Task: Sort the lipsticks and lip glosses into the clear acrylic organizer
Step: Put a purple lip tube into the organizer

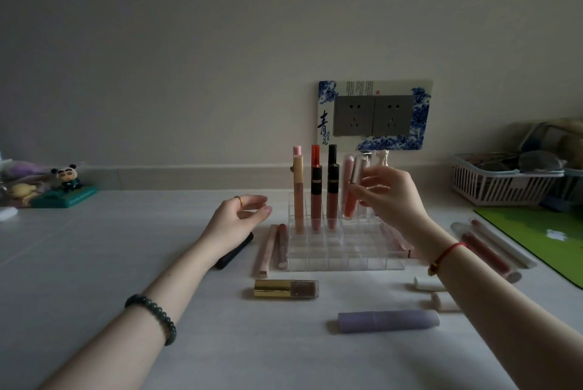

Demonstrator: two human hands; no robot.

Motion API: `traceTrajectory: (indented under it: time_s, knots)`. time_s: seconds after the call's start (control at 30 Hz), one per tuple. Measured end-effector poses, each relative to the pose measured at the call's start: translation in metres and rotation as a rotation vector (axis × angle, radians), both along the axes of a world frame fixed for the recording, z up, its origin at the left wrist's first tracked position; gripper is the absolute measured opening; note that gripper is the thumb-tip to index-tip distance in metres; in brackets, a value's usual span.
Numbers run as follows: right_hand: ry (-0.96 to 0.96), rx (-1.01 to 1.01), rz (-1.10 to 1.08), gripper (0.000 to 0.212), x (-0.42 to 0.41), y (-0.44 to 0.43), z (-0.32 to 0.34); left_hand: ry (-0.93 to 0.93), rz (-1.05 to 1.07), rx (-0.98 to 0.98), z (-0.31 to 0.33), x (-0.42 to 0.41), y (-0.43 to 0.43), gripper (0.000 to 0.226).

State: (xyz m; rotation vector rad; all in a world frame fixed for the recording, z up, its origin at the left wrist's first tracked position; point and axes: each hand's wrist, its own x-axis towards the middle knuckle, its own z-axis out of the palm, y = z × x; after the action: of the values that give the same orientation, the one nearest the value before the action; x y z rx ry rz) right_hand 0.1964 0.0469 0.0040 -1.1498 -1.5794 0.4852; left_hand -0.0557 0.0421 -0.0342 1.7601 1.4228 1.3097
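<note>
The white table (94,263) ran to the wall, with a green mat (542,238) at its right edge and a pale slatted basket (501,184) in the far right corner. The clear acrylic organizer (344,250), a grid of small cells, sat near the middle of the table toward the far edge.

The left hand (239,216) hovered just left of the organizer, fingers loosely curved and holding nothing. The right hand (391,197) was raised over the organizer's far right part, its fingertips pinching a silver-capped tube (358,170) that stood nearly upright. The tube's lower end was hidden behind the fingers, so whether it sat in a cell could not be told.

In the organizer's far row stood a beige tube (298,197), a red-capped gloss (316,187), a black-capped gloss (332,187) and a coral gloss (348,190).

A lilac tube (388,321) lay toward the near edge, and a gold-capped gloss (285,288) lay just in front of the organizer. Two long tubes, one dark red (485,252) and one white (504,244), lay beside the mat. A pink stick (265,250) and a brownish gloss (282,246) lay side by side along the organizer's left wall, and a black tube (235,252) lay partly under the left wrist. Two small white pieces (427,283) lay near the right forearm.
</note>
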Motion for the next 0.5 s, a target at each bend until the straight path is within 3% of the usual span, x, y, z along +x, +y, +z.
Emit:
traceTrajectory:
  time_s: [0.3,0.5]
  knots:
    - [-0.177,0.013,-0.055,0.015,-0.005,0.004,-0.014,0.008,0.015,-0.020,-0.003,-0.005,0.001,0.022]
    - [-0.193,0.022,-0.077,0.018,-0.006,0.005,-0.017,0.019,0.033,-0.011,-0.003,-0.007,0.001,0.022]
